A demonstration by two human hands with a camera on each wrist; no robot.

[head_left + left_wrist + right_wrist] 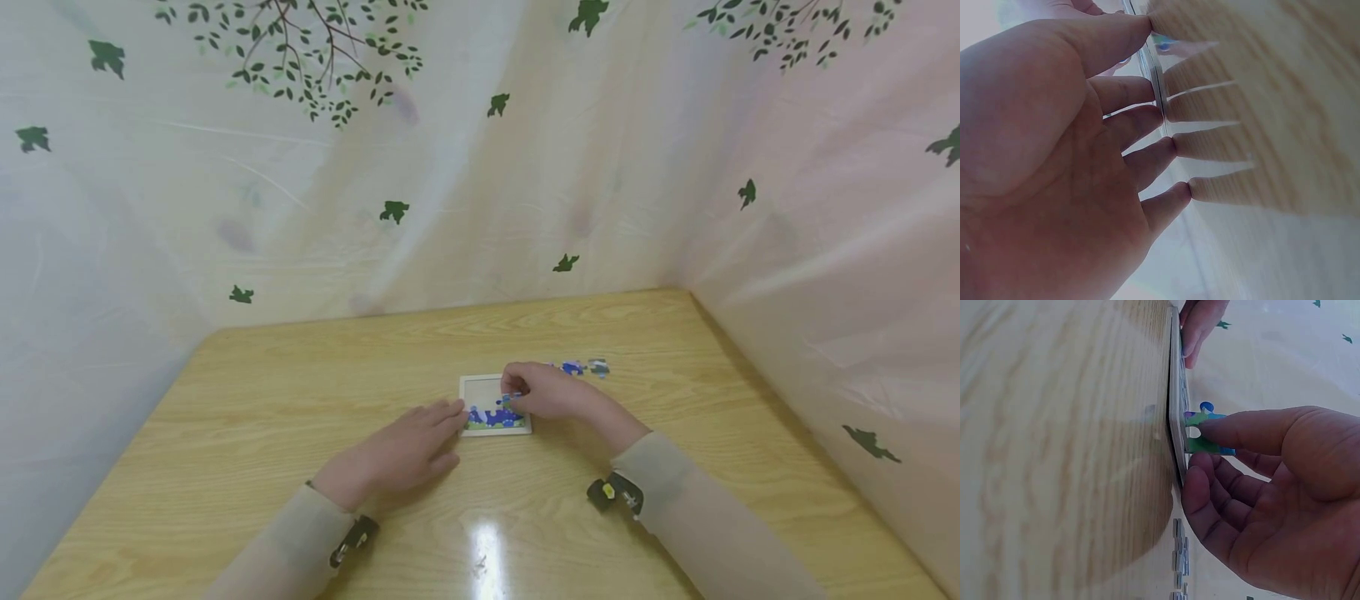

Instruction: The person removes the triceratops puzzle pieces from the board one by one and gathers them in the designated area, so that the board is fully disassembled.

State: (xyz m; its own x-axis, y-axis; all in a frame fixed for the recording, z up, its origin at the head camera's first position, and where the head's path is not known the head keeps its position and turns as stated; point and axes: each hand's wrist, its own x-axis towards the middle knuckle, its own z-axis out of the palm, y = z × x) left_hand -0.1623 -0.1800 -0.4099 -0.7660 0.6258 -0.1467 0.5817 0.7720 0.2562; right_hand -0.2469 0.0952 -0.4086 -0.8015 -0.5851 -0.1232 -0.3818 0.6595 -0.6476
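Observation:
A small white-framed jigsaw puzzle tray (480, 387) lies on the table. Joined blue and green pieces (491, 418) fill its near part, while its far part shows bare. My left hand (405, 446) lies palm down, its fairly straight fingertips touching the tray's left side. In the left wrist view, the fingers (1147, 159) meet the tray's edge and the tabletop. My right hand (551, 392) is over the tray's right side. Between thumb and fingers it pinches a green and blue puzzle piece (1202, 445), held upright at the tray's edge.
Several loose puzzle pieces (573, 367) lie beyond my right hand, partly hidden by it; a greyish piece (598, 365) is among them. The wooden table (300, 375) meets a pale leaf-printed curtain (450, 250) at the back and sides.

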